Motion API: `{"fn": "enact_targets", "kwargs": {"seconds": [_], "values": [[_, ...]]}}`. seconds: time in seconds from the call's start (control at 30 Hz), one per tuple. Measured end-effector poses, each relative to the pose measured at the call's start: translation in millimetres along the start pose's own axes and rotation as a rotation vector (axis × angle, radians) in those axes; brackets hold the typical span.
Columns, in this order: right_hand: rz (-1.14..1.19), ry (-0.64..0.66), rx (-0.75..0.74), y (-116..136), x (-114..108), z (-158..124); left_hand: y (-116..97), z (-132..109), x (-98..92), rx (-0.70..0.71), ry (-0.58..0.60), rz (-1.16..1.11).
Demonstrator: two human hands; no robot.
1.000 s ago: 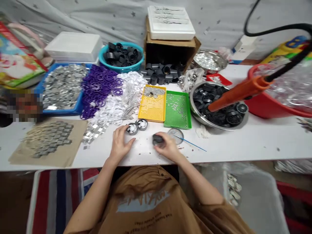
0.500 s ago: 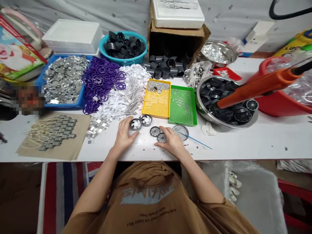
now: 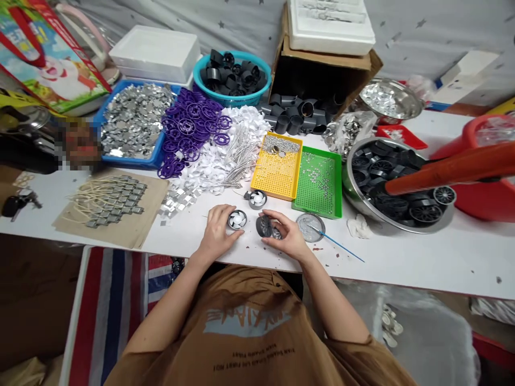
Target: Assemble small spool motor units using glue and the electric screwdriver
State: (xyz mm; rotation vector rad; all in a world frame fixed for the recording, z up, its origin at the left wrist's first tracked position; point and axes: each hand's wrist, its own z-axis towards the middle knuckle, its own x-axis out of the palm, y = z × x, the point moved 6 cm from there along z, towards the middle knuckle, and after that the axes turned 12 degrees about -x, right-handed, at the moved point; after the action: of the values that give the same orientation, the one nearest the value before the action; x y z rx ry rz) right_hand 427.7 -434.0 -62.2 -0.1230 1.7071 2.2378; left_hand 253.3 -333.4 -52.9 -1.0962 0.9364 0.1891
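Right hand [image 3: 286,239] at the front of the white worktable [image 3: 402,257], fingers [image 3: 274,215] closed in a pinch on a dark spoked wheel [image 3: 264,226], held tilted just above the tabletop. Second spoked wheel [image 3: 277,233] directly beside it, partly hidden by the fingers; whether joined to the first or merely held against it, not determinable. Left hand [image 3: 217,231] low on the table, fingertips at or just beside a round metal cup with white petal-like filling [image 3: 237,219]; firmness of grip not determinable. Matching cup [image 3: 257,199] farther forward, between both hands and the yellow pegboard tray [image 3: 258,163]. Clear round dish [image 3: 304,227] just right of the right hand, with a thin blue-handled stick [image 3: 336,245] resting on it. Green pegboard tray [image 3: 317,213] and steel bowl of black wheels [image 3: 350,177] beyond. Dark crumbs scattered around the work area. Handling note: grip best confined to wheel edges, spokes unobstructed and in view. Wheels best kept raised off the crumbs, with both parts squared to each other before any contact with a cup.
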Motion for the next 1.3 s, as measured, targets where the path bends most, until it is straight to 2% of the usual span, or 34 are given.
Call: {"fn": "enact_targets", "kwargs": {"seconds": [0.07,0.13,0.27,0.33,0.43,0.53,0.6,0.67,0.73,0.83,0.87,0.93,1.0,1.03,1.13,1.3], "values": [[0.155,-0.019,0.006,6.4,4.0,-3.5,-10.3,-7.6,-11.0,-0.009,-0.067,-0.078],[0.207,-0.036,0.002,11.7,8.7,-5.3,-19.8,-15.1,-15.0,-0.046,-0.054,-0.210],[0.197,-0.058,-0.005,13.5,18.4,-5.8,-29.9,-27.1,6.0,-0.202,0.254,-0.588],[0.126,-0.068,-0.013,13.2,20.5,-5.9,-29.8,-31.1,18.0,-0.298,0.372,-0.769],[-0.037,-0.055,-0.074,20.3,20.1,-5.7,-26.2,-34.2,28.9,-0.412,0.450,-0.964],[-0.165,0.032,-0.171,34.6,21.3,-5.9,-22.9,-37.5,34.6,-0.491,0.481,-1.084],[-0.218,0.071,-0.239,43.1,22.0,-7.5,-23.1,-40.0,36.0,-0.507,0.508,-1.124],[-0.248,0.054,-0.285,47.5,21.0,-9.9,-23.3,-40.1,32.8,-0.475,0.534,-1.085],[-0.258,0.011,-0.283,46.3,19.5,-12.2,-16.8,-33.5,19.8,-0.393,0.439,-0.904],[-0.266,-0.021,-0.232,39.0,19.8,-14.0,4.0,-14.2,-10.8,-0.241,0.097,-0.429],[-0.271,-0.019,-0.223,36.9,20.9,-13.9,10.5,-7.9,-15.4,-0.192,0.036,-0.295],[-0.280,-0.008,-0.219,34.1,23.9,-12.5,20.6,2.5,-8.3,-0.095,0.073,-0.149],[-0.290,-0.010,-0.223,33.2,26.4,-9.7,26.4,7.5,6.8,-0.034,0.129,-0.119],[-0.298,-0.019,-0.222,33.4,27.2,-8.1,27.3,8.1,13.1,-0.027,0.117,-0.120],[-0.340,-0.079,-0.222,37.6,27.0,-3.4,18.9,2.7,21.1,-0.043,-0.006,-0.125],[-0.446,-0.187,-0.252,52.0,27.1,2.2,-15.1,-11.9,9.0,0.083,-0.158,-0.074]]}}
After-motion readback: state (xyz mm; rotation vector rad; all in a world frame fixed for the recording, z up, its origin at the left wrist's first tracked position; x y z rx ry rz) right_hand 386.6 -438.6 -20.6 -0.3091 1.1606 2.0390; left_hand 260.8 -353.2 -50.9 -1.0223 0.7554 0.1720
